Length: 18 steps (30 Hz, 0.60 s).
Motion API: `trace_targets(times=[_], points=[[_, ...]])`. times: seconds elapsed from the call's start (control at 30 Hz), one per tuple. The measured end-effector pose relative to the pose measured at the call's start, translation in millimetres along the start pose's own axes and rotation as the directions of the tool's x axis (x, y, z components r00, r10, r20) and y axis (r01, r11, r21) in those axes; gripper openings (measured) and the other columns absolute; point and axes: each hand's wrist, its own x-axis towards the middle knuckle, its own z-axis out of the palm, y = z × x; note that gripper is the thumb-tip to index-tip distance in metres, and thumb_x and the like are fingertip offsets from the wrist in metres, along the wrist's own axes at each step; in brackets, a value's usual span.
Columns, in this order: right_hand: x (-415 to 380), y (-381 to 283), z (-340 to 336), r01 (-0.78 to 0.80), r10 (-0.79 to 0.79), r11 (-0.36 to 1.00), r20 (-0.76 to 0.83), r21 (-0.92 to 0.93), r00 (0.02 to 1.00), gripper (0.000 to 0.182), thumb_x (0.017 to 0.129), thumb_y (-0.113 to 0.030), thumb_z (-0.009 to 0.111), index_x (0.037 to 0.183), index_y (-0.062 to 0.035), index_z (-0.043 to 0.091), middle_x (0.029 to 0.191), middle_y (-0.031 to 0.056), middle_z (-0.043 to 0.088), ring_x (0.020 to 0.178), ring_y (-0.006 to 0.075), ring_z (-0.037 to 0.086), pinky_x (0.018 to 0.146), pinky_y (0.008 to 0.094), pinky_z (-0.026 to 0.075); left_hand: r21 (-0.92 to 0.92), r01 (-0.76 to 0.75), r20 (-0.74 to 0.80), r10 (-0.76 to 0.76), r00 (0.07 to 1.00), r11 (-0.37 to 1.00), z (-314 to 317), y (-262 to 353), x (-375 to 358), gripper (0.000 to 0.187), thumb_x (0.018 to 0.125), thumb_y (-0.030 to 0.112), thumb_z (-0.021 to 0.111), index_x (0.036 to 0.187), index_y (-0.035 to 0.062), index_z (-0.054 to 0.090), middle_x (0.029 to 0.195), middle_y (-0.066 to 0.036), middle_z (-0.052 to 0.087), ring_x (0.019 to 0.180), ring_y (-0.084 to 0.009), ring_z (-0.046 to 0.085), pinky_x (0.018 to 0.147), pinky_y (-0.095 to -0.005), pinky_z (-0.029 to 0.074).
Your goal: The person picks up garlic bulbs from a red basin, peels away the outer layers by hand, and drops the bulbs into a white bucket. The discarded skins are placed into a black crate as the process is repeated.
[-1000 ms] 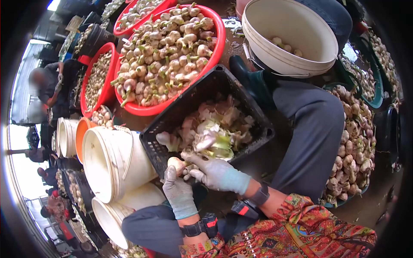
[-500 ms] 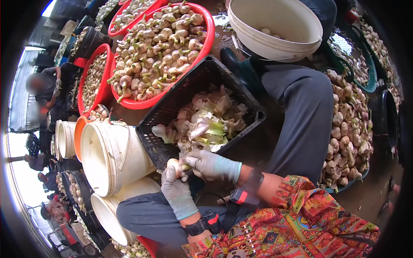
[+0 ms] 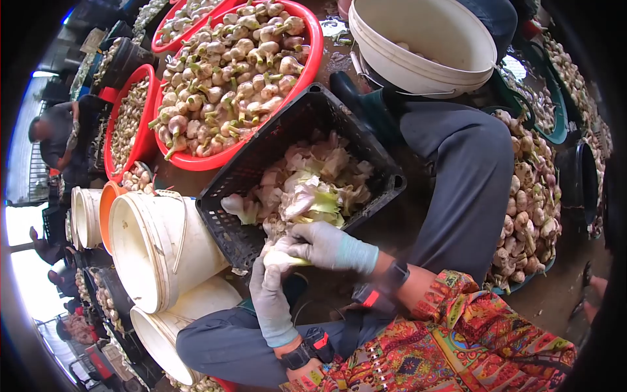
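Both my hands wear grey gloves and meet over the near rim of a black plastic crate filled with pale garlic skins. My left hand grips a garlic bulb from below. My right hand pinches the bulb's loose outer skin from the right. My grey-trousered knees lie on either side of the crate.
A large red basin heaped with garlic stands behind the crate, with more red basins to its left. White buckets lie at the left, another white bucket sits at the top right. Garlic fills a tub at the right. Other people sit at the far left.
My hands have stayed at the crate's near rim while my right hand has worked the skin on the bulb; more white skin now shows around it. The view has shifted slightly.
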Motion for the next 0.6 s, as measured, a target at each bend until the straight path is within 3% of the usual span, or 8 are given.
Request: trace_targets(times=[0.07, 0.13, 0.2, 0.3, 0.37, 0.4, 0.5, 0.6], points=[[1.8, 1.3, 5.0, -0.019, 0.027, 0.992, 0.061, -0.127, 0.998, 0.039, 0.088, -0.028, 0.058, 0.112, 0.0025, 0.055, 0.095, 0.0239, 0.064, 0.085, 0.0341, 0.063, 0.077, 0.0382, 0.049, 0.411, -0.021, -0.071, 0.056, 0.996, 0.911, -2.8, -3.7, 3.9, 0.037, 0.087, 0.015, 0.063, 0.116, -0.0073, 0.056, 0.111, -0.014, 0.062, 0.099, -0.0204, 0.060, 0.088, -0.0316, 0.049], [3.3, -8.5, 2.5, -0.338, 0.303, 0.892, 0.158, 0.301, 0.940, 0.037, 0.088, -0.024, 0.057, 0.112, 0.0039, 0.055, 0.094, 0.0220, 0.064, 0.086, 0.0291, 0.063, 0.078, 0.0369, 0.048, 0.401, 0.003, -0.107, 0.044, 0.993, 0.916, -12.1, -11.4, 6.3, 0.035, 0.087, 0.015, 0.065, 0.114, -0.0071, 0.058, 0.108, -0.013, 0.063, 0.097, -0.0211, 0.062, 0.090, -0.0318, 0.048], [13.1, 20.7, 12.1, -0.345, 0.343, 0.900, 0.056, 0.266, 0.938, 0.036, 0.088, -0.023, 0.057, 0.112, 0.0034, 0.056, 0.093, 0.0215, 0.065, 0.083, 0.0290, 0.064, 0.076, 0.0383, 0.049, 0.098, -0.067, -0.088, 0.075, 0.993, 0.993, -12.3, -21.7, 8.2, 0.038, 0.087, 0.016, 0.065, 0.116, -0.0072, 0.056, 0.110, -0.013, 0.062, 0.099, -0.0215, 0.061, 0.090, -0.0323, 0.048], [22.3, 56.3, 26.2, -0.091, 0.122, 0.987, -0.245, 0.131, 0.962, 0.034, 0.087, -0.024, 0.058, 0.108, 0.0031, 0.057, 0.091, 0.0224, 0.065, 0.082, 0.0349, 0.064, 0.075, 0.0415, 0.049, -0.136, -0.094, -0.105, 0.080, 0.991, 0.986, -7.5, -28.1, 10.4, 0.043, 0.088, 0.018, 0.065, 0.121, -0.0075, 0.053, 0.117, -0.014, 0.059, 0.105, -0.0241, 0.059, 0.092, -0.0357, 0.048], [27.3, 50.7, 15.0, -0.350, 0.287, 0.928, -0.352, -0.129, 0.891, 0.025, 0.089, -0.017, 0.057, 0.104, 0.0020, 0.057, 0.086, 0.0170, 0.064, 0.081, 0.0281, 0.062, 0.077, 0.0380, 0.048, -0.385, -0.085, -0.061, 0.066, 0.996, 0.919, -16.9, -25.9, 11.7, 0.048, 0.088, 0.017, 0.064, 0.128, -0.0028, 0.049, 0.121, -0.013, 0.057, 0.109, -0.0245, 0.057, 0.093, -0.0414, 0.047], [24.4, 44.2, 8.5, -0.324, 0.228, 0.933, -0.437, -0.159, 0.870, 0.022, 0.087, -0.018, 0.059, 0.099, 0.0004, 0.058, 0.087, 0.0189, 0.064, 0.083, 0.0336, 0.063, 0.076, 0.0398, 0.049, -0.390, -0.095, -0.049, 0.082, 0.995, 0.916, -20.4, -22.9, 11.4, 0.048, 0.088, 0.017, 0.064, 0.128, -0.0028, 0.049, 0.121, -0.013, 0.057, 0.109, -0.0245, 0.057, 0.093, -0.0414, 0.047], [19.6, 20.7, -5.7, -0.440, 0.125, 0.588, -0.460, -0.679, 0.879, 0.026, 0.082, -0.026, 0.065, 0.098, -0.0059, 0.061, 0.093, 0.0182, 0.063, 0.088, 0.0333, 0.063, 0.074, 0.0425, 0.051, -0.709, -0.040, 0.111, 0.168, 0.980, 0.704, -22.7, -12.0, 7.4, 0.052, 0.086, 0.016, 0.064, 0.133, 0.0075, 0.045, 0.120, -0.009, 0.056, 0.108, -0.0235, 0.054, 0.095, -0.0441, 0.041], [2.8, -3.0, -1.4, -0.237, -0.071, 0.709, -0.402, -0.664, 0.913, 0.041, 0.079, -0.034, 0.068, 0.110, -0.0100, 0.059, 0.096, 0.0150, 0.063, 0.083, 0.0320, 0.065, 0.069, 0.0425, 0.052, -0.629, -0.105, -0.018, 0.121, 0.993, 0.770, -13.3, -11.5, 5.8, 0.046, 0.090, 0.019, 0.061, 0.133, 0.0072, 0.047, 0.119, -0.009, 0.058, 0.108, -0.0219, 0.055, 0.093, -0.0430, 0.044]])
